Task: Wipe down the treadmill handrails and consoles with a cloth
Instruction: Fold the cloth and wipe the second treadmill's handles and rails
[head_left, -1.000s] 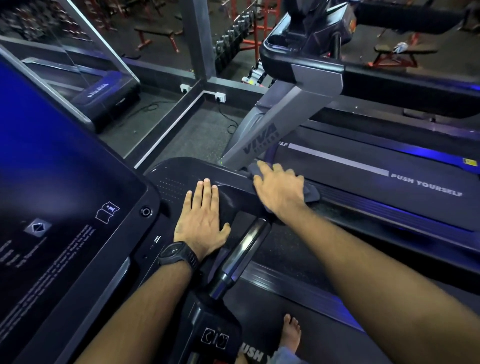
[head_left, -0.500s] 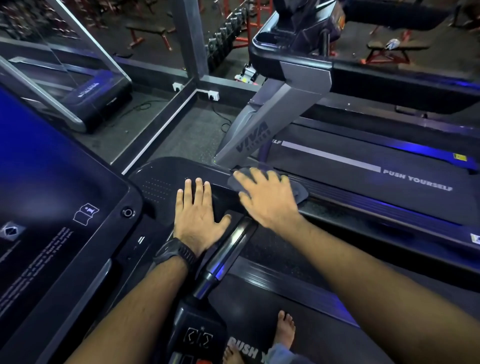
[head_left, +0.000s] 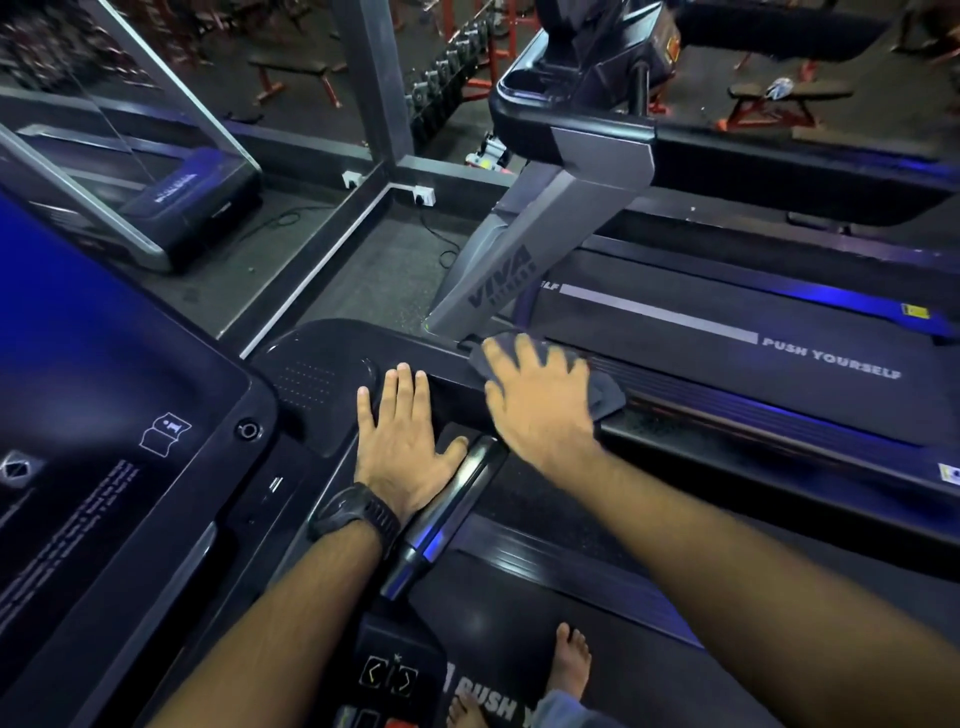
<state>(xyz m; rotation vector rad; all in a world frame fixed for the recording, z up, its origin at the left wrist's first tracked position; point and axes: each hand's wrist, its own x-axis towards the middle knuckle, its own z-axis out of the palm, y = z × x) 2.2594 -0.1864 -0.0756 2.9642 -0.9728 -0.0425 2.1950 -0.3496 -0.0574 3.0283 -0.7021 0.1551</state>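
While the right hand (head_left: 540, 400) presses a dark cloth (head_left: 605, 387) flat onto the right-hand handrail (head_left: 452, 387) of the near treadmill, fingers straight and spread apart, the left hand (head_left: 405, 447) lies flat just beside it, fingers straight and close together, thumb out toward the silver grip bar (head_left: 447, 514).

I'd judge the job mid-way at best. This rail is being wiped now, and nothing shows whether the big console screen (head_left: 104, 374) at left, the grip bar or the far treadmill have had their turn.

As for writing, the far treadmill's grey upright (head_left: 501, 273) reads "VIVA", with a smaller word beneath that I can't make out. Its deck (head_left: 831, 358) says "PUSH YOURSELF". "PUSH" shows again by the bare feet. The screen's fine print is unreadable.
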